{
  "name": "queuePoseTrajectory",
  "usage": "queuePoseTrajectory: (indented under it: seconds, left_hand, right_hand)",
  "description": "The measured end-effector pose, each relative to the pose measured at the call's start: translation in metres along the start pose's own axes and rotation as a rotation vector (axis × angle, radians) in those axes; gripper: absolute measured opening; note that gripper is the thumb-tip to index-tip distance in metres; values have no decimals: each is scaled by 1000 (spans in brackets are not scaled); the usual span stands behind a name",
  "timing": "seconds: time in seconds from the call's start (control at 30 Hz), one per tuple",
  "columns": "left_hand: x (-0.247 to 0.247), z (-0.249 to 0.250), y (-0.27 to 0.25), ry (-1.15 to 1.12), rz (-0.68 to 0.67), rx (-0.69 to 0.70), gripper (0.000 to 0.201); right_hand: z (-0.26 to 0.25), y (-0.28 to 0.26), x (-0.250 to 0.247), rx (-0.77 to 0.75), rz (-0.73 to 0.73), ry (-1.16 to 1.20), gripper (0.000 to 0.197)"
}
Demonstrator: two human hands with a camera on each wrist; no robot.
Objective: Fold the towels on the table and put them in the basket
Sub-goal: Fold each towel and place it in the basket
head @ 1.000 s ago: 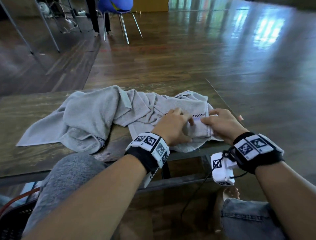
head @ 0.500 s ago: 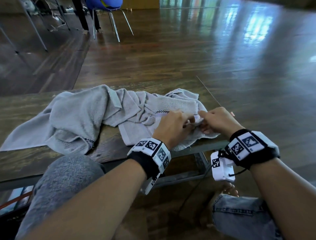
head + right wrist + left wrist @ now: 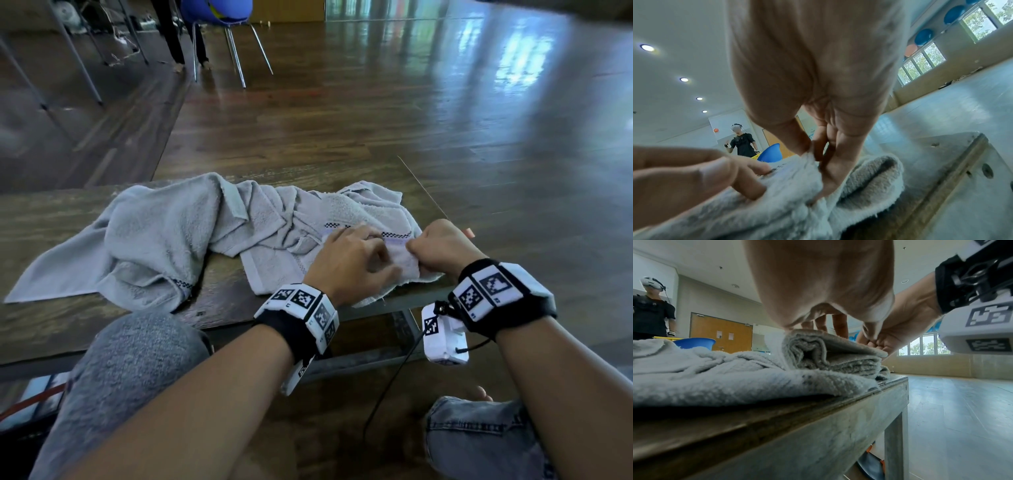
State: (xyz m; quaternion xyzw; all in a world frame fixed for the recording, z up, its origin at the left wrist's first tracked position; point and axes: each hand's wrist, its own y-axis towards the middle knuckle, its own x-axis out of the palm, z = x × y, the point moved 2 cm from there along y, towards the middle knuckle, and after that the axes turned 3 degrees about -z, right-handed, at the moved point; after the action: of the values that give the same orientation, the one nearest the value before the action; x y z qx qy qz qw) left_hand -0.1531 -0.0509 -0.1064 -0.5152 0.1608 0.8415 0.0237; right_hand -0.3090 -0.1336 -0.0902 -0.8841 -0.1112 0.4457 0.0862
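Note:
Two grey towels lie on the low wooden table (image 3: pixel 51 219). One is crumpled at the left (image 3: pixel 154 240). The other, with a checkered band, lies at the right front corner (image 3: pixel 274 274), partly folded over itself (image 3: pixel 834 353). My left hand (image 3: pixel 349 260) pinches the folded hem, its fingers coming down onto the top layer (image 3: pixel 840 327). Touching it on the right, my right hand (image 3: pixel 442 250) pinches the same hem between thumb and fingers (image 3: pixel 818 155). The orange rim of a dark basket (image 3: pixel 24 409) shows at the lower left, mostly out of view.
The table's right edge (image 3: pixel 424 192) runs just beside my right hand, with open wooden floor beyond. A blue chair (image 3: pixel 215 13) and metal legs stand at the back. My knees (image 3: pixel 130 377) sit under the near edge. Someone wearing a headset (image 3: pixel 651 313) stands far off.
Both hands lay on the right towel a second ago. They have drawn together and now pinch its folded hem, lifted slightly near the front corner. The left towel has not moved.

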Motion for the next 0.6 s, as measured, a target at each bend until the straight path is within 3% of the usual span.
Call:
queuePoseTrajectory:
  seconds: [0.1,0.2,0.3,0.37,0.43,0.5,0.6]
  left_hand:
    - [-2,-11,5,95,32,-115,34]
    - [2,-23,7,118,-39,-232,46]
    - [9,-28,6,161,-92,-256,54]
    - [12,-29,6,152,-93,-261,55]
    - [12,-29,6,144,-98,-259,57]
    - [11,-30,6,138,-114,-264,61]
    - [12,-35,5,120,-142,-329,70]
  right_hand:
    - [-7,0,-5,0,6,-77,24]
    - [-12,-4,-5,4,18,-227,19]
    - [-17,-15,6,-19,113,-375,14]
    - [-24,-16,15,-172,294,-447,33]
    - [-35,-16,23,-440,413,-409,39]
    - [-41,-13,34,-627,314,-298,35]
    - [-30,-4,57,-602,25,-281,42]
